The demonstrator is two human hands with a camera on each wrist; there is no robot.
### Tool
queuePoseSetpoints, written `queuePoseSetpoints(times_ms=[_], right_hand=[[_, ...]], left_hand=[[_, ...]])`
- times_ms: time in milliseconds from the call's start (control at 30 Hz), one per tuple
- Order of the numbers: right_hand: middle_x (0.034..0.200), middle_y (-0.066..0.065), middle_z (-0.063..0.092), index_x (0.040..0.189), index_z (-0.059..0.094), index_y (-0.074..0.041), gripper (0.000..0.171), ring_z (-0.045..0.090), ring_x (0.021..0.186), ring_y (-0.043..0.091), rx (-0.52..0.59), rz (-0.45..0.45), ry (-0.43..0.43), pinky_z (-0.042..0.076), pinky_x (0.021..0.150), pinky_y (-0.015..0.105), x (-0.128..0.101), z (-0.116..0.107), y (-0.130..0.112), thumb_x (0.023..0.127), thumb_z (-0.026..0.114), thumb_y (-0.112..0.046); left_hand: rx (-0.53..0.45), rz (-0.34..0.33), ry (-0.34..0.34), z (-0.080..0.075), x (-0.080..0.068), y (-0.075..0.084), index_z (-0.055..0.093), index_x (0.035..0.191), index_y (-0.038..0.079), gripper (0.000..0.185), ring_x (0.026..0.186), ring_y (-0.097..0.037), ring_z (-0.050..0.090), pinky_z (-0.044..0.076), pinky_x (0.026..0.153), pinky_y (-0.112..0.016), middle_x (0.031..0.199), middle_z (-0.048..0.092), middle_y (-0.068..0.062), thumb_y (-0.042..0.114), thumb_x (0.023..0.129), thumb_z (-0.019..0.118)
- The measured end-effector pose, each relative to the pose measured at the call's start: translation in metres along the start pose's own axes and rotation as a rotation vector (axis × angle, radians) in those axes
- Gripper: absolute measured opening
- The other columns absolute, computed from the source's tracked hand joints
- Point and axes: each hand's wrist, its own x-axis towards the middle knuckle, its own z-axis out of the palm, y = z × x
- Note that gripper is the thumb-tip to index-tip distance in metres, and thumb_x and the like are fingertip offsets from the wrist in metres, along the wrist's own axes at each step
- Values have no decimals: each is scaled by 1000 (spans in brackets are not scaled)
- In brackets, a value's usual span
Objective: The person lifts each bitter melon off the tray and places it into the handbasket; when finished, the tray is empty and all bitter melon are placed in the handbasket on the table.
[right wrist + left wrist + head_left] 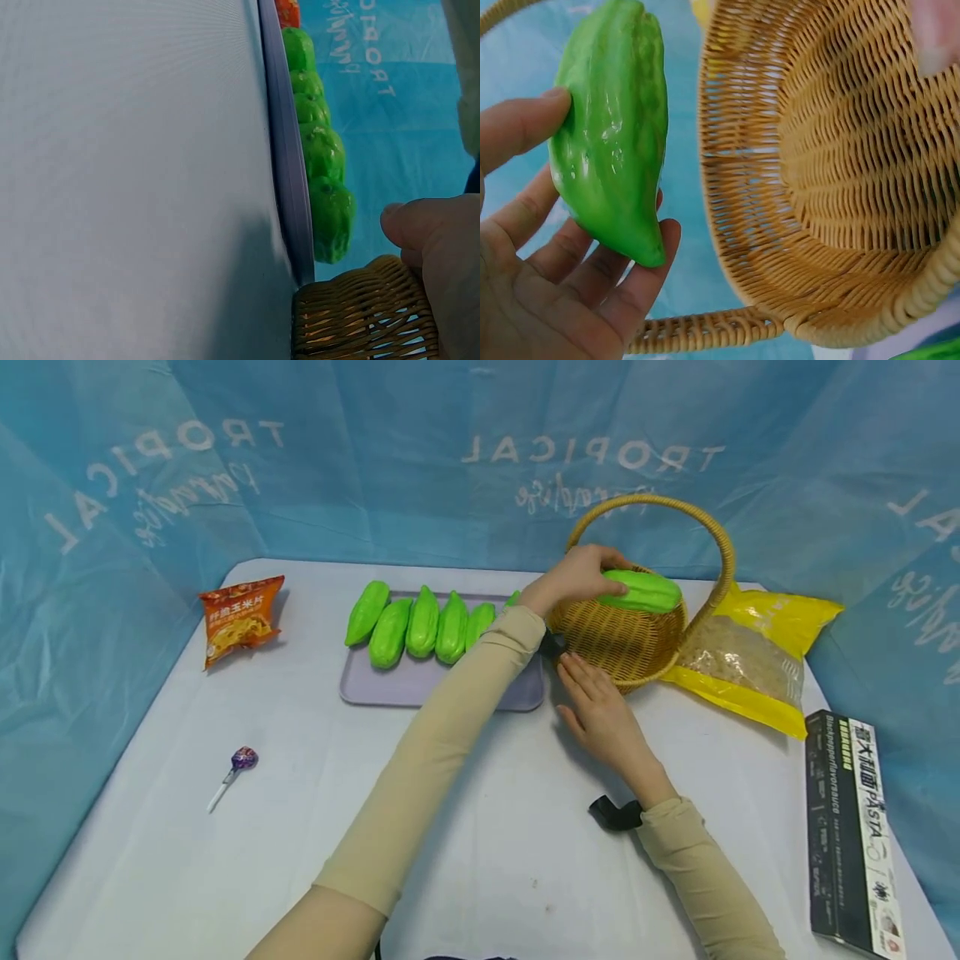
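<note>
My left hand (573, 581) holds a green bitter melon (641, 592) over the mouth of a wicker basket (618, 639). In the left wrist view, thumb and fingers lie on opposite sides of the ridged bitter melon (611, 135), its pointed tip by the fingers. My right hand (603, 718) lies at the basket's near left side with its fingers extended and the thumb apart. The right wrist view shows its thumb above the woven rim (367, 307). Several more bitter melons (422, 622) lie in a row on a purple tray (442, 689), partly behind my left arm.
The basket's tall handle (723, 547) arches over its opening. Right of it lies a yellow bag (750, 652), and nearer, a black pasta box (847, 835). An orange snack bag (242, 618) and a lollipop (242, 760) lie on the left. A blue curtain (420, 460) hangs behind the table.
</note>
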Motion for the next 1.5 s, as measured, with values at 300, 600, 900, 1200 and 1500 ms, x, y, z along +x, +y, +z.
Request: queuePoseSetpoints(times_ms=[300, 600, 900, 1200, 1500], right_hand=[[145, 24, 47, 137, 49, 7, 55, 42, 136, 37, -13, -1, -5, 36, 111, 53, -4, 2, -8, 91, 66, -17], [146, 21, 47, 140, 47, 4, 55, 42, 137, 36, -26, 16, -20, 36, 112, 52, -7, 0, -14, 93, 64, -18], [148, 18, 45, 143, 45, 3, 57, 41, 138, 34, -31, 5, -31, 32, 115, 49, -7, -1, -21, 93, 63, -20], [143, 22, 50, 137, 51, 6, 52, 44, 136, 35, -34, -30, -23, 33, 115, 48, -4, -1, -28, 93, 63, -19], [147, 22, 45, 140, 47, 6, 55, 40, 139, 35, -15, -30, -38, 32, 115, 49, -5, -1, -21, 93, 63, -18]], left_hand=[[-65, -47, -71, 9, 14, -5, 53, 138, 15, 45, 131, -16, 47, 44, 102, -24, 143, 51, -2, 26, 95, 62], [-35, -146, -70, 19, 27, -5, 49, 143, 17, 50, 134, -15, 45, 45, 101, -24, 148, 46, 0, 23, 95, 62], [-22, -282, -54, 26, 27, -13, 46, 145, 19, 51, 134, -15, 44, 48, 97, -26, 150, 43, 2, 19, 96, 61], [312, -281, 48, 32, 32, -17, 49, 143, 23, 44, 126, -15, 51, 50, 90, -27, 144, 51, 3, 23, 99, 54], [462, -226, 62, 28, 34, -1, 47, 143, 26, 42, 126, -16, 49, 48, 94, -31, 141, 50, 4, 18, 102, 44]])
